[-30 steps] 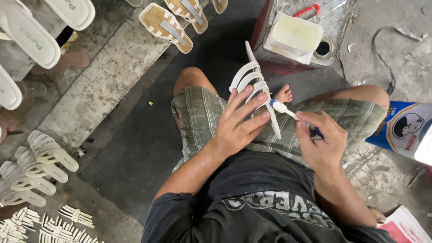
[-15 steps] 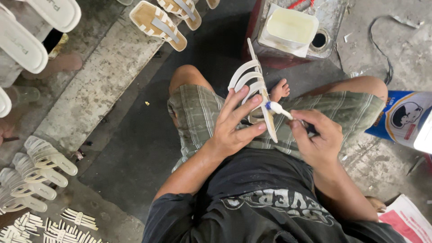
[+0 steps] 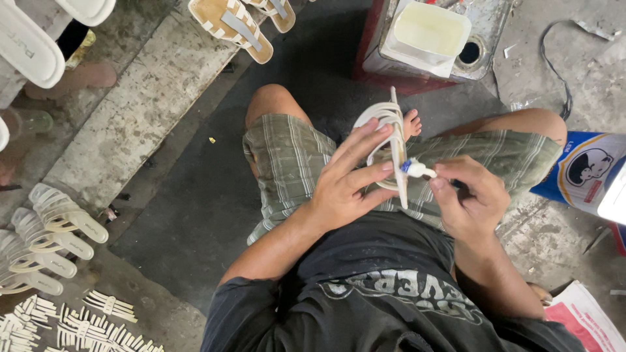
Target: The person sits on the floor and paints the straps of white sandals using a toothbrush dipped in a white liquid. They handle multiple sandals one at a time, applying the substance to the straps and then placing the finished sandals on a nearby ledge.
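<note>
Over the lap, the left hand (image 3: 342,189) props a white strap sole (image 3: 393,140) on edge, fingers spread; the right hand (image 3: 471,199) pinches a brush (image 3: 417,171) against its rim. Gluing looks underway, with 4 strapped soles (image 3: 45,238) lying at the left.
</note>
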